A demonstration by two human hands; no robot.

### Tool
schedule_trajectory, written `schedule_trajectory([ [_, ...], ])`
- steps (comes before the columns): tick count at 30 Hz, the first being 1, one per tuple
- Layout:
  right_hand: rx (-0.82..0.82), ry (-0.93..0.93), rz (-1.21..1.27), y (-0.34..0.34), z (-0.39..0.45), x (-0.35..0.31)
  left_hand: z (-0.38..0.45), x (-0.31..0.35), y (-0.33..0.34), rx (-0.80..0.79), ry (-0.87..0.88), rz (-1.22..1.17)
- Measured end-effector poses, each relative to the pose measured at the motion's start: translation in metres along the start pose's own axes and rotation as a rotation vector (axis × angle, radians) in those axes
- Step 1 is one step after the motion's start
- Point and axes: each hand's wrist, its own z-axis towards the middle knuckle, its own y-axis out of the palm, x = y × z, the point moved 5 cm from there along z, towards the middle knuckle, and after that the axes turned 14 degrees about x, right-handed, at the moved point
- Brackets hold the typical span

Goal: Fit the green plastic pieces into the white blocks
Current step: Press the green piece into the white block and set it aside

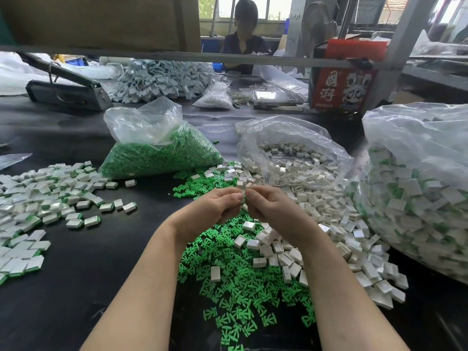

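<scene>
Head view: left hand [220, 202] and right hand [272, 206] meet fingertip to fingertip above counter [88, 274], both pinching one small piece [244, 195]; looks white with bit of green, mostly hidden by fingers.

Risk, my judgement: green part enters crooked and jams, or piece slips from pinch and drops into loose green pieces [235, 295] below, hard to find again.

Loose white blocks [316, 224] lie just right of right hand. Finished blocks [45, 198] lie well apart, left of left hand.
</scene>
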Motion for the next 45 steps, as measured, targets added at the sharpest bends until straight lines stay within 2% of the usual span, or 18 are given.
schedule_trajectory([
  [9, 0.014, -0.043, -0.123, -0.003, 0.002, 0.000, -0.002, 0.001, 0.000, -0.007, -0.005, 0.031],
  [23, -0.009, -0.047, -0.091, -0.004, 0.000, -0.001, -0.004, 0.005, -0.001, -0.025, 0.019, 0.038],
  [36, -0.020, -0.034, -0.041, 0.003, -0.001, -0.005, -0.001, 0.001, -0.005, -0.024, -0.007, -0.064],
  [40, 0.014, -0.032, -0.064, 0.003, 0.001, -0.002, -0.001, -0.001, -0.003, -0.017, -0.009, -0.089],
  [45, 0.143, -0.038, -0.052, 0.006, 0.006, 0.000, 0.003, -0.004, 0.000, 0.095, -0.003, -0.151],
])
